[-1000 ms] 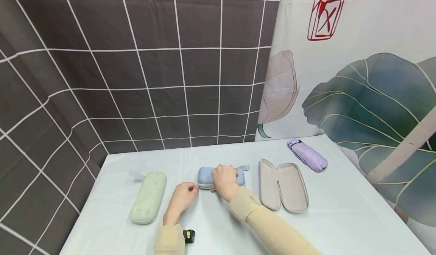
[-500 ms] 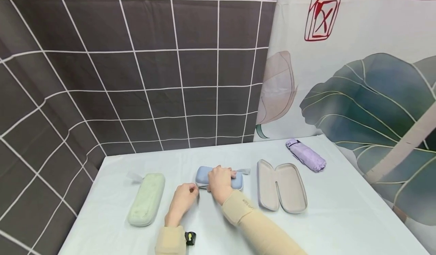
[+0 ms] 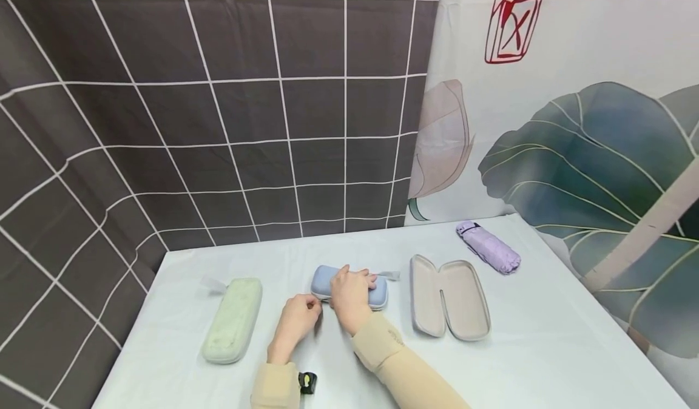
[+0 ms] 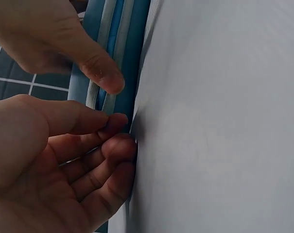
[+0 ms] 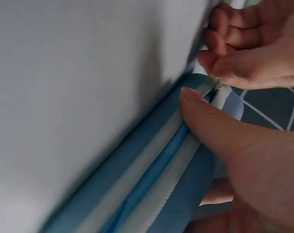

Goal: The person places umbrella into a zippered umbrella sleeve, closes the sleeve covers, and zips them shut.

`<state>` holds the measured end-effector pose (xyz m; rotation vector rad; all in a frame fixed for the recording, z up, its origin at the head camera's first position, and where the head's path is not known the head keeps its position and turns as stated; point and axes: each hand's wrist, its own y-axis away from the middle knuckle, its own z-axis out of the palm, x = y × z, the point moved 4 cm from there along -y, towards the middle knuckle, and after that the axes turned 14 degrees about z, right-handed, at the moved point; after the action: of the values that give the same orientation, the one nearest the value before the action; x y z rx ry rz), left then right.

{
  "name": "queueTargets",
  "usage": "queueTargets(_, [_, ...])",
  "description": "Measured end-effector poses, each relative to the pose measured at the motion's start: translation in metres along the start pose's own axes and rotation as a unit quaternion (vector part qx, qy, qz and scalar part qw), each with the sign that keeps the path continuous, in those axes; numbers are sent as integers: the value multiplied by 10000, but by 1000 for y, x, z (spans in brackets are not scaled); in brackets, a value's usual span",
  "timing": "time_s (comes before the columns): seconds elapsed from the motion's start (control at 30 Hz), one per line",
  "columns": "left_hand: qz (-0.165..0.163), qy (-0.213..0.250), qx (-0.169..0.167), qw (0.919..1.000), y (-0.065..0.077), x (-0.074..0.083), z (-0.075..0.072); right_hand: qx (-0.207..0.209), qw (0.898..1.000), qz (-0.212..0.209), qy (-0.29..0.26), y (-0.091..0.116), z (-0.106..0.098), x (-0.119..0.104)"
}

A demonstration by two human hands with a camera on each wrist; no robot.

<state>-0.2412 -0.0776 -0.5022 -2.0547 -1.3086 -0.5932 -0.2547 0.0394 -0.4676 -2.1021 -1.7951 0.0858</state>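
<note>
A light-blue zip case (image 3: 323, 280) lies near the middle of the table. My right hand (image 3: 351, 297) holds it from above, fingers over the lid and thumb (image 5: 200, 109) on the front side. White zip tapes (image 5: 168, 189) run along that side, with a blue strip showing between them. At the case's left end, my left hand (image 3: 295, 321) pinches the small zip pull (image 5: 216, 83) between thumb and forefinger; the pull is mostly hidden by the fingertips. The other left fingers curl loosely beside the case in the left wrist view.
A pale-green case (image 3: 233, 319) lies to the left. On the right, a beige-lined case (image 3: 464, 300) stands unfolded, with a folded purple umbrella (image 3: 488, 247) behind it. A clear tag (image 3: 389, 275) sticks out past the blue case's right end. Dark gridded cloth (image 3: 246, 124) hangs behind the white table.
My right hand has shifted slightly left along the blue case, and the case has turned a little, its right end nearer. The left hand keeps its place at the left end.
</note>
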Motion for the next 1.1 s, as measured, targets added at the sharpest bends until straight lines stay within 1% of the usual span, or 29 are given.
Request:
queueTargets(0.07, [-24, -3, 19, 10000, 1, 0, -1, 72, 9997, -103, -208, 2, -2, 5])
queueTargets(0.1, [-42, 11, 22, 10000, 1, -1, -2, 5, 9993, -148, -342, 3, -3, 8])
queueTargets(0.17, [-72, 68, 27, 9999, 1, -1, -1, -323, 9971, -226, -649, 4, -3, 17])
queueTargets(0.2, [-120, 85, 22, 9999, 1, -2, -1, -569, 9943, -238, -864, 4, -3, 21])
queueTargets(0.3, [-132, 123, 38, 9998, 2, -3, -1, -1289, 9789, -275, -1564, 4, 1, 34])
queueTargets(0.33, [-126, 134, 36, 9998, 2, -3, -1, -1430, 9731, -291, -1780, 3, 3, 38])
queueTargets(0.37, [-137, 137, 30, 9998, 2, -4, -1, -1477, 9688, -327, -1961, 4, 5, 41])
queueTargets(0.43, [-171, 139, 33, 9998, 2, -4, 0, -1350, 9656, -443, -2178, 4, 9, 47])
queueTargets(0.53, [-218, 120, 55, 9997, 2, -3, 0, -982, 9686, -509, -2225, 6, 14, 52])
queueTargets(0.6, [-167, 123, 65, 9998, 1, -1, 1, -765, 9720, -438, -2179, 7, 15, 53])
queueTargets(0.7, [-72, 99, 68, 9999, -1, 2, 3, -604, 9741, -242, -2164, 10, 16, 54])
queueTargets(0.73, [-31, 80, 80, 9999, -1, 3, 4, -571, 9747, -176, -2153, 11, 17, 54])
queueTargets(0.83, [-63, 48, 50, 10000, -1, 4, 6, -481, 9755, -39, -2146, 14, 17, 52])
queueTargets(1.0, [0, 93, -74, 9999, -2, 6, 9, -402, 9784, 95, -2024, 17, 17, 46])
queueTargets(1.1, [-36, 103, -153, 9998, -3, 7, 12, -359, 9783, 165, -2035, 18, 16, 45])
